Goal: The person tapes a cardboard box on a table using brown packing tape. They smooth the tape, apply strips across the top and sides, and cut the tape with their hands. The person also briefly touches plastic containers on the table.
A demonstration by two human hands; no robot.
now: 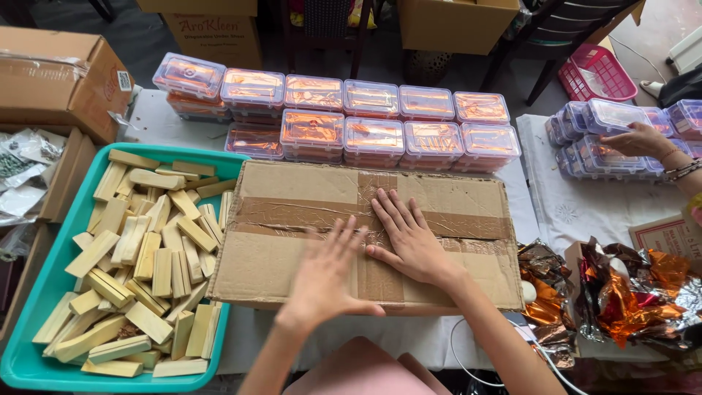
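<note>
Your hands lay open and empty on a flattened cardboard sheet (365, 234) at the centre of the frame. Your right hand (409, 238) pressed flat on its taped seam, fingers spread; your left hand (325, 274) hovered just beside it, blurred, so you could not tell whether it touched. The sheet's left edge overlapped a teal tray (29, 344) of pale wooden blocks (146, 263), hiding part of the pile. Behind the sheet stood stacked clear boxes (373, 121) with orange contents, their lower rows hidden. At the right edge another person's hand (640, 140) rested on more clear boxes (607, 139), the arm cut off. Crumpled orange foil (621, 292) lay at lower right. The bench (578, 212) showed under a white cloth.
</note>
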